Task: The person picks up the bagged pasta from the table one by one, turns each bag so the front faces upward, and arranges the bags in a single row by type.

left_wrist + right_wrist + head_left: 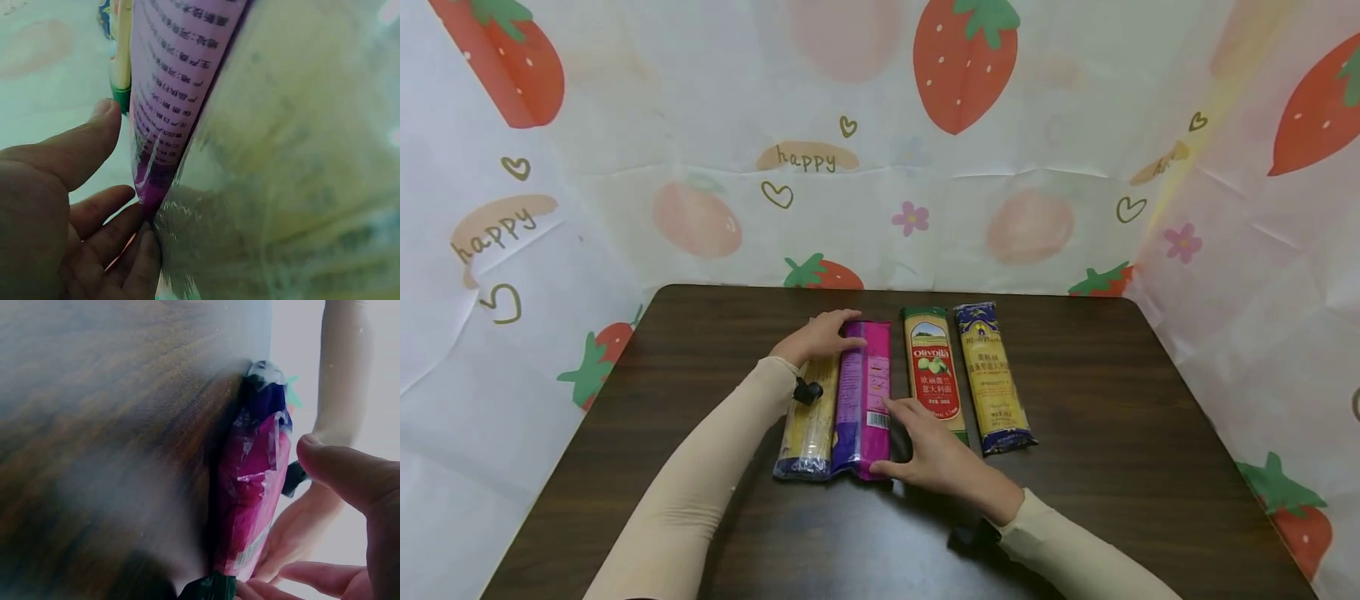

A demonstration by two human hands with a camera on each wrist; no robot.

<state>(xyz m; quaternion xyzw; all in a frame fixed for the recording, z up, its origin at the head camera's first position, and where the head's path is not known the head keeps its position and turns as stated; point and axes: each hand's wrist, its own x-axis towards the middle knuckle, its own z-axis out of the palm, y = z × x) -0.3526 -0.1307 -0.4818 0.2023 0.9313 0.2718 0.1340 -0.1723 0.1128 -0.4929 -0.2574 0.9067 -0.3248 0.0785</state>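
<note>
Bags of spaghetti lie lengthwise on the dark table. My left hand [817, 337] reaches over the far end of the clear yellow spaghetti bag [811, 417] and the pink-purple spaghetti bag [863, 392]. In the left wrist view its fingers [103, 212] touch the pink bag's end, while the thumb stands apart. My right hand [942, 454] is spread along the pink bag's right edge, thumb by its near corner. The right wrist view shows the thumb [350, 472] off the pink bag [253, 481]; some fingertips are partly hidden.
To the right lie a red-labelled spaghetti bag [932, 367] and a yellow-blue spaghetti bag [992, 375], slightly tilted. The brown table [1112, 450] meets a strawberry-print cloth [865, 217] at its back and sides.
</note>
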